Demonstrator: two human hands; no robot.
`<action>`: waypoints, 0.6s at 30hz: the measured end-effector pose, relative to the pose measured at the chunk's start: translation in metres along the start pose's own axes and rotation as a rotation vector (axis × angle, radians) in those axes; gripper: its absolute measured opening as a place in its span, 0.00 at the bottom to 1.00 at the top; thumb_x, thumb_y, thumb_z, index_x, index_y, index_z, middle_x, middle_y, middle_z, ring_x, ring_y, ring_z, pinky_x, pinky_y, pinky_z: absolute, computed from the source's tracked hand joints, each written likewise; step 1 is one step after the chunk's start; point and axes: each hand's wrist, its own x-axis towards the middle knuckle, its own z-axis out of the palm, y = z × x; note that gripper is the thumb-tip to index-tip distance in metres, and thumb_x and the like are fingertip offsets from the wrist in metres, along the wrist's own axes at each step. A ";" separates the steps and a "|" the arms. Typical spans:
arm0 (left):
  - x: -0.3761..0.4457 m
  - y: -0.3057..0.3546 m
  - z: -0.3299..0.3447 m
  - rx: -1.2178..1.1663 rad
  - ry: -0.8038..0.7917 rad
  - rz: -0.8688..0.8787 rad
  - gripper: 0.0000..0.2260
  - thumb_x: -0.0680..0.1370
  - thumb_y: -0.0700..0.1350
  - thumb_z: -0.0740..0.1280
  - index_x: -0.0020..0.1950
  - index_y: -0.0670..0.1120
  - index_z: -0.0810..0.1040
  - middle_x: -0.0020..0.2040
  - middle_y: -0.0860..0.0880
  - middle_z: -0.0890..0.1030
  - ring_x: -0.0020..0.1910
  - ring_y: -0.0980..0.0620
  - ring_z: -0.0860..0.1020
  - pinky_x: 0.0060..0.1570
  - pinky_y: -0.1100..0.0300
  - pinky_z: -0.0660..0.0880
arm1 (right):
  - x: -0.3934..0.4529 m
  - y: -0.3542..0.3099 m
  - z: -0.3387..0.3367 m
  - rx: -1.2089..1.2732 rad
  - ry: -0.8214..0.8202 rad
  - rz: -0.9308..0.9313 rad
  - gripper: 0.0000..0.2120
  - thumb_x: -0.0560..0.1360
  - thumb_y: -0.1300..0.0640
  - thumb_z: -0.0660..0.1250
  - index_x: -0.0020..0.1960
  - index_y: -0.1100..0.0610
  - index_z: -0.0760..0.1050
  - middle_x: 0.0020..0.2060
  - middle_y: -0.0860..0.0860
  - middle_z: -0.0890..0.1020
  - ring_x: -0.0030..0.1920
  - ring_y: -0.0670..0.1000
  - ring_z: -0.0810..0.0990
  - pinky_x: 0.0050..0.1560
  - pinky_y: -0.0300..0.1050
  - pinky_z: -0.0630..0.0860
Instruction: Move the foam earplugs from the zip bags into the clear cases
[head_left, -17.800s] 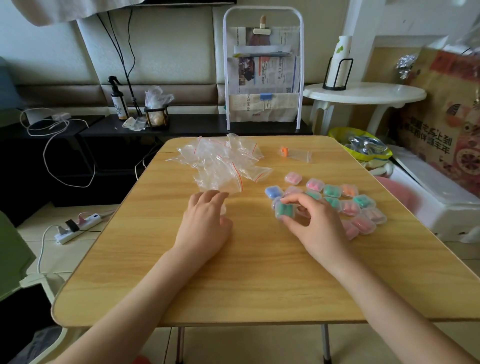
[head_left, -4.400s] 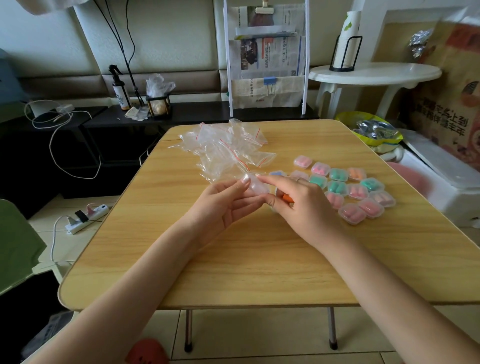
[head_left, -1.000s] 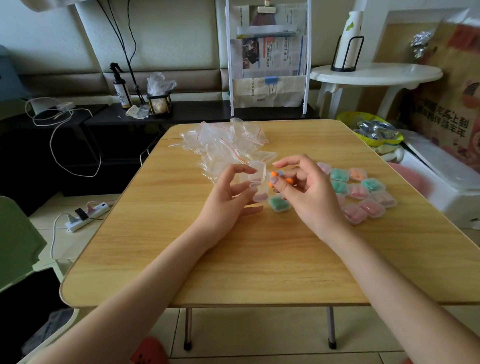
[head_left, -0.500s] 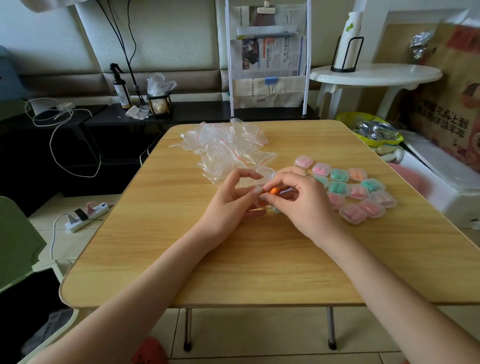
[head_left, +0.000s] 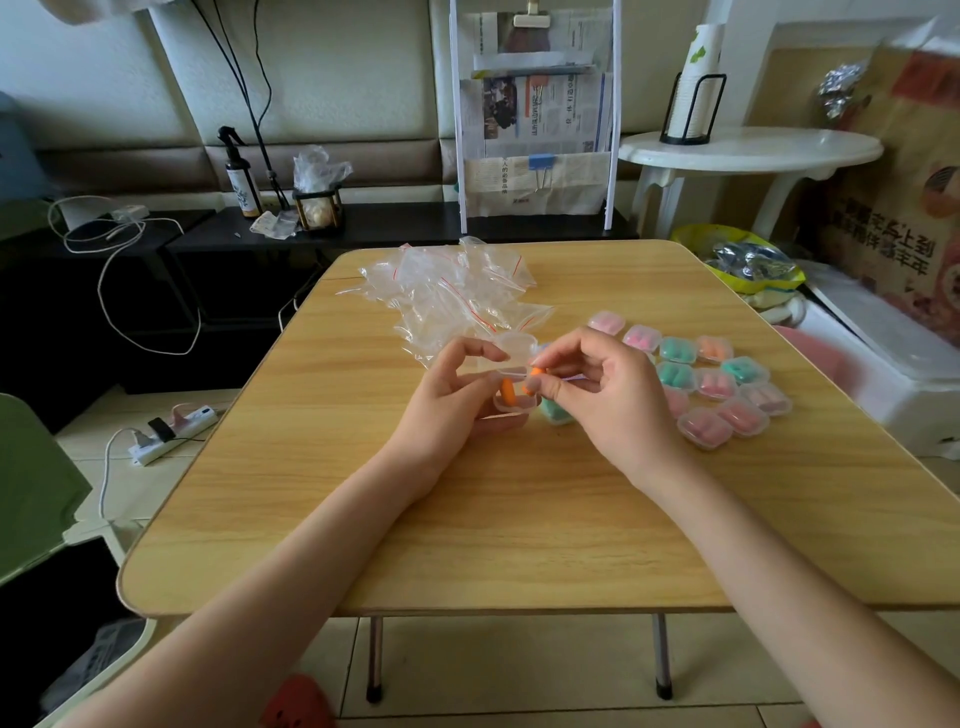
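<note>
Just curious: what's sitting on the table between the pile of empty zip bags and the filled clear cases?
In the head view, the hands: left hand holds an open clear case; right hand pinches an orange foam earplug.

Home living room: padded sofa back (head_left: 332, 161), newspaper rack (head_left: 535, 119).

A small clear plastic case (head_left: 511, 387) with its hinged lid raised is held above the surface; one orange foam earplug (head_left: 507, 391) lies inside it. A second orange foam earplug (head_left: 536, 371) is pinched just beside the case's right edge. A heap of empty clear zip bags with red seal strips (head_left: 457, 296) lies behind. Closed clear cases holding pink, teal and orange earplugs (head_left: 717, 382) are clustered to the right, and a teal-filled closed case (head_left: 555, 413) sits just beside the open one.
</note>
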 end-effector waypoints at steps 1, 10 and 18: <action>0.000 0.001 0.000 -0.021 0.004 -0.009 0.05 0.80 0.35 0.60 0.53 0.42 0.70 0.46 0.41 0.83 0.43 0.47 0.83 0.45 0.54 0.81 | 0.000 0.000 0.000 0.004 0.005 -0.010 0.06 0.69 0.64 0.75 0.43 0.58 0.78 0.40 0.52 0.83 0.43 0.50 0.83 0.47 0.43 0.80; 0.001 -0.002 -0.003 -0.113 -0.054 -0.020 0.08 0.77 0.31 0.63 0.52 0.42 0.70 0.47 0.42 0.82 0.46 0.47 0.82 0.45 0.57 0.80 | -0.004 -0.007 0.002 -0.152 0.010 -0.170 0.13 0.71 0.70 0.71 0.54 0.59 0.77 0.44 0.47 0.80 0.48 0.43 0.81 0.51 0.35 0.78; 0.002 0.003 -0.001 -0.245 -0.076 -0.129 0.10 0.77 0.28 0.58 0.51 0.41 0.72 0.41 0.43 0.79 0.40 0.50 0.80 0.45 0.56 0.81 | -0.002 0.001 0.003 -0.464 -0.009 -0.415 0.10 0.70 0.68 0.73 0.48 0.58 0.80 0.44 0.46 0.79 0.48 0.48 0.77 0.50 0.39 0.74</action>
